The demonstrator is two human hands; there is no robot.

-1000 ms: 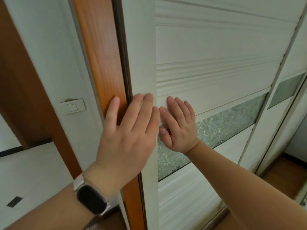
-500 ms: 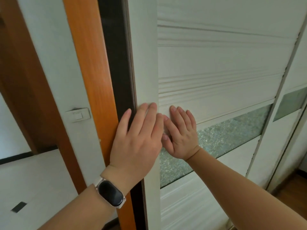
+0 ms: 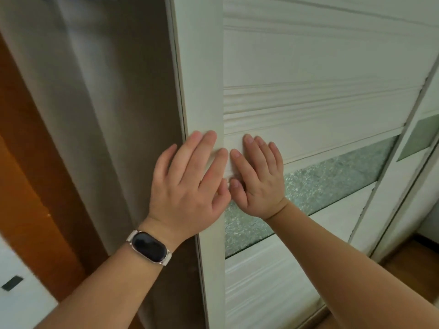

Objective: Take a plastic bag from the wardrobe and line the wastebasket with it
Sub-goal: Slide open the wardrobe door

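A white sliding wardrobe door [image 3: 308, 103] with ribbed panels and a frosted glass strip [image 3: 332, 184] fills the right of the head view. My left hand [image 3: 187, 186], with a watch on its wrist, lies flat on the door's left stile. My right hand [image 3: 259, 179] presses flat on the panel right beside it. Both hands hold nothing. Left of the door's edge the wardrobe stands open, and a beige hanging fabric [image 3: 107, 103] shows inside. No plastic bag or wastebasket is in view.
An orange-brown wooden frame [image 3: 31, 198] borders the opening on the left. A second sliding door [image 3: 425, 138] overlaps at the far right. Wooden floor [image 3: 408, 264] shows at the lower right, white floor at the lower left.
The door has slid to the right under both hands. The narrow dark gap has widened into an opening that shows beige fabric inside the wardrobe.
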